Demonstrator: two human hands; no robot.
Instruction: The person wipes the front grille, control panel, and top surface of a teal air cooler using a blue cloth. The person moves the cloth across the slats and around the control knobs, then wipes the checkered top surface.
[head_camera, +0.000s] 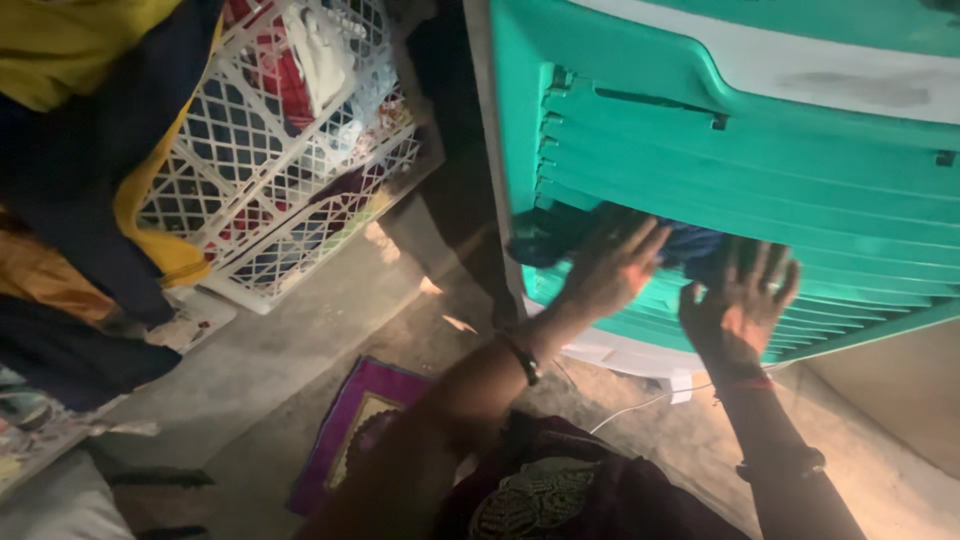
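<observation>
My left hand (612, 268) lies flat with fingers spread, pressing a dark blue crumpled cloth (560, 240) against the slatted front of the big teal plastic air cooler (760, 170). My right hand (738, 300) is open too, fingers fanned on the cloth's other end, low on the cooler's louvres. Neither hand closes around anything. Left of the cooler stands a white lattice plastic laundry basket (290, 150) full of clothes; below the cooler, a purple mat (345, 425) lies on the floor.
</observation>
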